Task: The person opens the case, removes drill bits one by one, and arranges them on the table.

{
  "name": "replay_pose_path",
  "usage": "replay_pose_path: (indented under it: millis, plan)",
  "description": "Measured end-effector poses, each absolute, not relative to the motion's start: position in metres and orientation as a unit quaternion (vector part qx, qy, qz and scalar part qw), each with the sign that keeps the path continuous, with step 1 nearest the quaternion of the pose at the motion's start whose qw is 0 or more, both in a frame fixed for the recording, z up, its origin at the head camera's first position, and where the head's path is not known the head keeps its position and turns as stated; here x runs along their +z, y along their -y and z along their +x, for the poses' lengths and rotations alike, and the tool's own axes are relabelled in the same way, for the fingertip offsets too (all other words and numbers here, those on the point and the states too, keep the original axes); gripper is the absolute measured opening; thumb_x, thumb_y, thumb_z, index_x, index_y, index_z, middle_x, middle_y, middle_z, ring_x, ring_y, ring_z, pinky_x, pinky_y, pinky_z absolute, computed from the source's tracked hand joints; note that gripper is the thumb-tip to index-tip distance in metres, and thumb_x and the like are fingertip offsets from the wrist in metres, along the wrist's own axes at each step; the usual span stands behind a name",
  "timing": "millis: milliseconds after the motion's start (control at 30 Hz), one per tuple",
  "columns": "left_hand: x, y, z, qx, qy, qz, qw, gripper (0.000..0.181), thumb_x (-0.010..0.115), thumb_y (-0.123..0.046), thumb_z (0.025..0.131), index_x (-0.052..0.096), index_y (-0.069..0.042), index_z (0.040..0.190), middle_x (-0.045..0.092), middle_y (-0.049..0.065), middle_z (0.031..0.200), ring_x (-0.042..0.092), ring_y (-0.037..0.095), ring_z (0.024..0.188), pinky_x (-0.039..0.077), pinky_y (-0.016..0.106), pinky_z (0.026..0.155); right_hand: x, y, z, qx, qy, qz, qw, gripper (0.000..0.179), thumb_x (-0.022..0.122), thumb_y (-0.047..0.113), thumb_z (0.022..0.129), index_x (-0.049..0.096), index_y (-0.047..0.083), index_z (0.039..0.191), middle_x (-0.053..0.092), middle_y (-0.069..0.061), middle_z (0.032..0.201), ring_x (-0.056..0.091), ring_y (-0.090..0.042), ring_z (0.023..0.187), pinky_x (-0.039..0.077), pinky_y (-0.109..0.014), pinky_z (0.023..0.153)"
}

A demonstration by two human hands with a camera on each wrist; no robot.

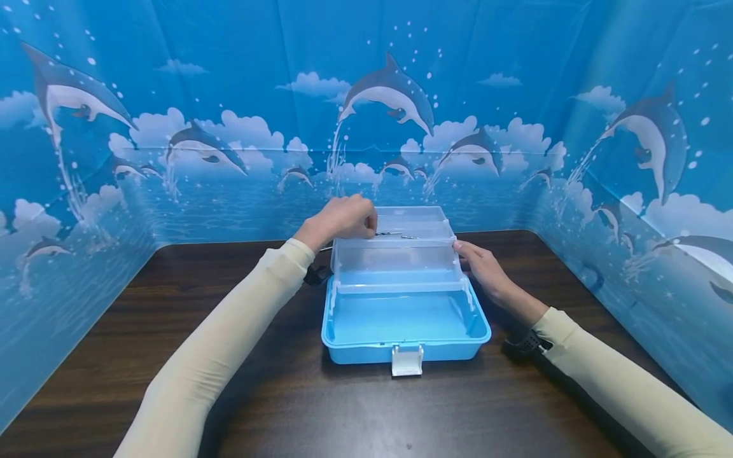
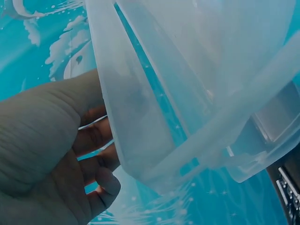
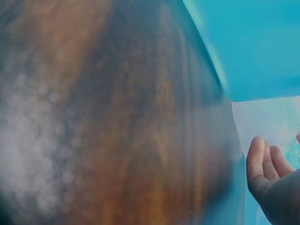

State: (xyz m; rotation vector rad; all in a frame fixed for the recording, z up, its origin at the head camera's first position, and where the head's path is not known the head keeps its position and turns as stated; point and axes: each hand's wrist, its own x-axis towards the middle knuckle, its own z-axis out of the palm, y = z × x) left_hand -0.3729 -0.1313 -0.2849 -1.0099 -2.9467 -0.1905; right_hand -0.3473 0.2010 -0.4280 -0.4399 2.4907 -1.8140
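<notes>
A blue toolbox (image 1: 403, 353) stands unfolded on the table, its translucent trays (image 1: 401, 259) stepped up behind the base. My left hand (image 1: 342, 219) reaches over the left side of the top tray. In the left wrist view its fingers (image 2: 101, 136) are bent, and the tray wall covers the tips; I cannot tell whether they pinch anything. Two slim metal bits, like drill bits (image 1: 388, 233), show in the upper tray, one right at the left fingertips. My right hand (image 1: 485, 270) holds the right edge of a tray, its thumb on the rim and its fingers along the side.
A white latch (image 1: 407, 360) hangs at the front of the toolbox. Left of the trays, partly under my left arm, is a dark object (image 1: 318, 275). Several silver rods (image 2: 288, 192) show at the left wrist view's corner. A dolphin-print sheet (image 1: 229, 159) walls in the dark wooden table (image 1: 401, 413).
</notes>
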Motion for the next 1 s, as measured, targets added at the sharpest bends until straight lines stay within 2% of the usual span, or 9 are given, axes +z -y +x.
replay_pose_path:
  millis: [200,400,533,733,1000]
  plan:
    - [-0.289,0.142,-0.378,-0.147,0.929,-0.34,-0.003,0.013,0.06,-0.016,0.099,0.072,-0.013,0.096,0.066,0.001,0.088,0.056,0.02,0.077,0.047,0.037,0.072,-0.425,-0.201,-0.346,-0.585,-0.799,-0.141,0.024,0.071,0.046,0.06,0.103,0.041,0.014,0.157,0.046,-0.013,0.152,0.046,-0.04,0.134,0.039,-0.066,0.102]
    - [-0.292,0.16,-0.381,-0.26,0.907,-0.33,-0.009,0.02,0.055,-0.016,0.105,0.071,-0.006,0.111,0.067,0.006,0.097,0.056,0.023,0.082,0.046,0.039,0.076,-0.424,-0.2,-0.345,-0.585,-0.798,-0.14,0.032,0.071,0.045,0.059,0.104,0.036,0.015,0.159,0.042,-0.013,0.155,0.044,-0.042,0.135,0.036,-0.067,0.104]
    - [-0.292,0.178,-0.38,-0.291,0.91,-0.297,0.005,0.026,0.053,-0.021,0.108,0.068,-0.004,0.12,0.066,0.008,0.106,0.06,0.025,0.092,0.049,0.042,0.08,-0.425,-0.201,-0.346,-0.584,-0.799,-0.138,0.034,0.072,0.045,0.06,0.104,0.036,0.015,0.16,0.041,-0.013,0.155,0.044,-0.042,0.135,0.036,-0.066,0.104]
    - [-0.295,0.212,-0.382,-0.346,0.905,-0.248,0.022,0.03,0.051,-0.025,0.109,0.064,-0.004,0.125,0.063,0.013,0.117,0.058,0.028,0.104,0.047,0.046,0.086,-0.425,-0.2,-0.346,-0.584,-0.8,-0.134,0.035,0.074,0.047,0.062,0.102,0.038,0.015,0.159,0.042,-0.012,0.155,0.045,-0.041,0.135,0.035,-0.066,0.104]
    - [-0.315,0.253,-0.386,-0.339,0.92,-0.181,0.08,0.032,0.044,-0.025,0.111,0.06,-0.004,0.13,0.056,0.015,0.115,0.048,0.032,0.092,0.039,0.048,0.077,-0.426,-0.199,-0.344,-0.594,-0.794,-0.126,0.037,0.077,0.049,0.067,0.099,0.041,0.018,0.157,0.046,-0.01,0.152,0.046,-0.04,0.135,0.037,-0.067,0.102]
